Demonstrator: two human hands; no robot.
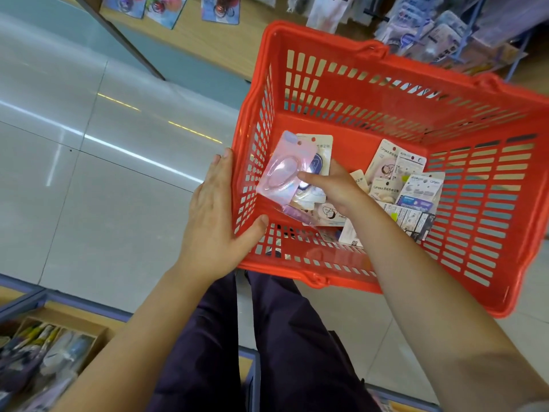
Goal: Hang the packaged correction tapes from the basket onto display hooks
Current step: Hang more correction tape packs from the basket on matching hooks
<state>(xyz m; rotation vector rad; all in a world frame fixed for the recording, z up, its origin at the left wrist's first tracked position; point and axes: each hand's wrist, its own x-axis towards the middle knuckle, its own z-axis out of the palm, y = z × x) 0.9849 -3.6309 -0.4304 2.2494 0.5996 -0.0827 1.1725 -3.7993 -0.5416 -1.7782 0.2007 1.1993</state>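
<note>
An orange-red plastic basket (386, 93) is held in front of me over the floor. Several packaged correction tapes (413, 185) lie loose on its bottom. My left hand (217, 215) grips the basket's near-left corner, fingers outside the wall and thumb hooked over the rim. My right hand (332, 185) reaches inside the basket and holds a small stack of packages, a pink iridescent blister pack (282, 171) on top and a white card with a blue tape behind it, lifted and tilted above the others.
Packaged goods hang on a wooden display (439, 34) beyond the basket at the top right and top left. A low shelf bin with stationery (44, 355) sits at the bottom left. Glossy grey floor tiles (104, 173) stretch to the left.
</note>
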